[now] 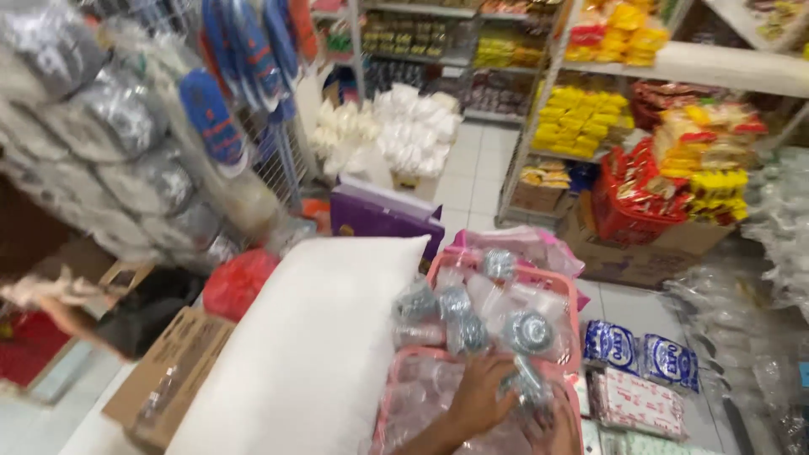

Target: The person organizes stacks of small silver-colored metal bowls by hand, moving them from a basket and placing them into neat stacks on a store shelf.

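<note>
Mostly a crowded shop aisle: shelves (590, 109) far right, a big white pillow (312, 345) near left. Right of it, a pink basket (506, 329) already heaped with bagged steel scourers (527, 330), so the loading looks well along. Near its front edge, the left hand (480, 396) curls round one bagged scourer (529, 386); the right hand (563, 430) barely shows below it, grip unclear

Glossy clear plastic is wrapping the metal scourers (462, 313) in the smooth pink plastic basket (575, 313); the white pillow (308, 354) is looking soft, matt cloth beside brown cardboard (173, 371)
</note>
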